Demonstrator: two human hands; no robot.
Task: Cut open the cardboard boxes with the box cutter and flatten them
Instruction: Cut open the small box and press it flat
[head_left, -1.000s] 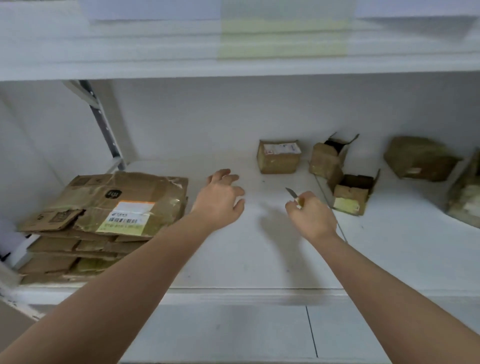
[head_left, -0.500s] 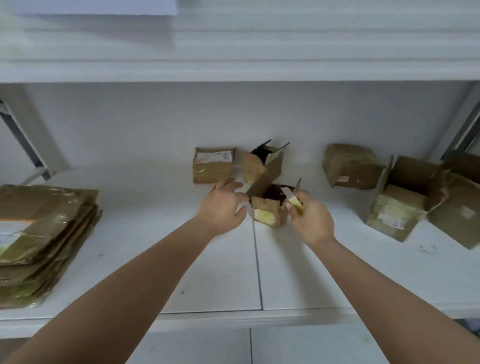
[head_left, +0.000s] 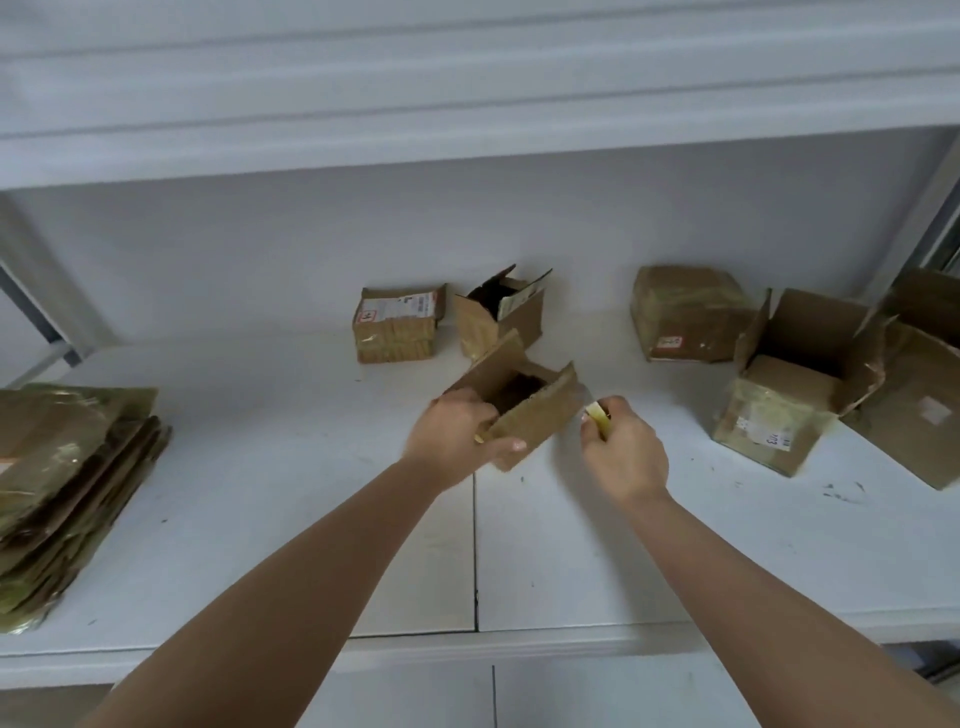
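Observation:
My left hand (head_left: 457, 439) grips a small open cardboard box (head_left: 524, 410) lifted off the white shelf (head_left: 311, 467), its flaps spread and its dark inside showing. My right hand (head_left: 626, 452) is just right of the box and holds a yellow box cutter (head_left: 598, 418), whose tip points toward the box's right flap; the blade is blurred. Behind stand a taped box with a label (head_left: 397, 325) and a small open box (head_left: 501, 312).
A stack of flattened boxes (head_left: 62, 483) lies at the left end of the shelf. At the right stand a taped box (head_left: 685, 312), a large open box (head_left: 795, 379) and another box (head_left: 924, 395) by the metal upright. Another shelf board runs overhead.
My view has swung right along the shelf. My left hand reached the small open box, took hold of it and raised it. My right hand followed with the box cutter.

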